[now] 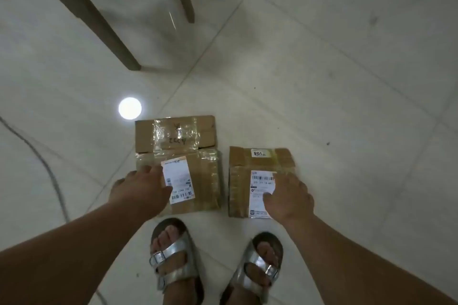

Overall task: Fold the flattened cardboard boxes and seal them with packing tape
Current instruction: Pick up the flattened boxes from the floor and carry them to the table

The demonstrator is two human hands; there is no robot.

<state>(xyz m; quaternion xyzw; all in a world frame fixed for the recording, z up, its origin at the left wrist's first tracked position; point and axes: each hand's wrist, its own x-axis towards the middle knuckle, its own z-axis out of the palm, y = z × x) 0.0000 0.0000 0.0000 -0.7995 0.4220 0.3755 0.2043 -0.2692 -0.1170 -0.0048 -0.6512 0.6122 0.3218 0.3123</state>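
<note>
Two cardboard boxes sit side by side on a pale tiled floor (322, 69), close to each other but not touching, both right in front of the person's feet. The left box (198, 181) is the bigger one, with a flap lying open and flat on the far side, shiny clear tape across it and some scribbled marker on that flap. It has a white shipping label (178, 178) stuck on top, a bit crooked. The left hand (143, 188) is down on the near left part of that box, fingers spread and fairly straight over the label's edge and the box's left side, so it looks like it's resting on or touching it rather than gripping anything. The right box (238, 181) is smaller and taped shut all over, with a white barcode label (260, 190) on top and a little sticker (257, 153) reading 108 upside down near its far edge. The right hand (290, 195) lies over the near right part of that box, fingers relaxed and spread on the label, not curled around anything. Silver two-strap sandals (173, 260) are at the bottom, toes pointing at the boxes. Two table legs (81, 15) stand further back on the left, there's a round bright light reflection (129, 108) on the tiles just past the left box, and a grey cable (44, 161) runs across the floor on the left side.
</note>
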